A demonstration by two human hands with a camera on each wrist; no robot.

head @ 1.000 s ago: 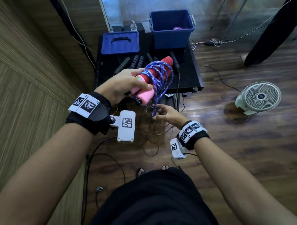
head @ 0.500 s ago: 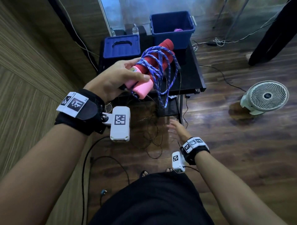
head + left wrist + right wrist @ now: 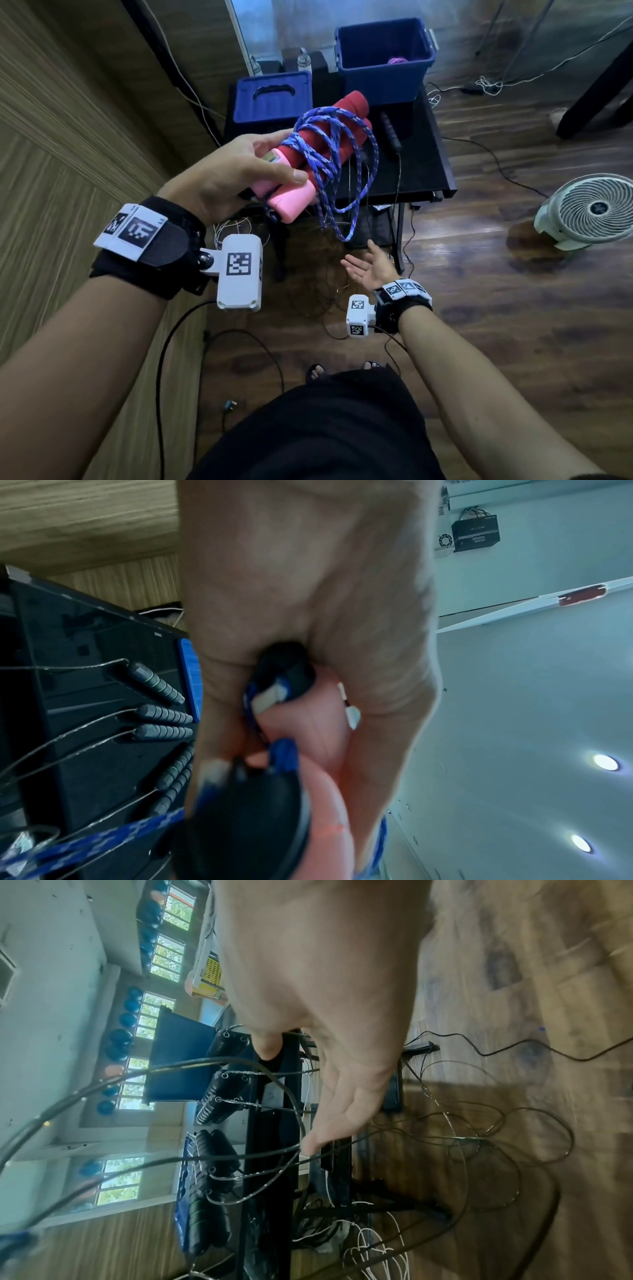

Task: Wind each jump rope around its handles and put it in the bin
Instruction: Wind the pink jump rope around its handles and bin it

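My left hand [image 3: 239, 171] grips a jump rope's two handles [image 3: 294, 195], pink at the near end and red at the far end, held together above the black table [image 3: 424, 171]. Blue patterned rope [image 3: 329, 154] is wound loosely around them, with loops hanging below. The left wrist view shows the pink handles [image 3: 308, 731] with black end caps in my left hand [image 3: 301, 588]. My right hand [image 3: 368, 267] hangs lower, palm up, fingers straight, holding nothing; in its wrist view the right hand [image 3: 325, 1015] is spread. The blue bin [image 3: 383, 61] stands at the table's far end with a purple rope inside.
A blue lid [image 3: 274, 99] lies on the table's far left. Several black-handled jump ropes [image 3: 215, 1150] lie on the table, their thin cables trailing over the edge onto the wooden floor. A white fan [image 3: 589, 209] sits on the floor to the right.
My right hand let go of the blue rope and dropped down, opening palm up. My left hand raised the wound handles up and forward toward the bin.
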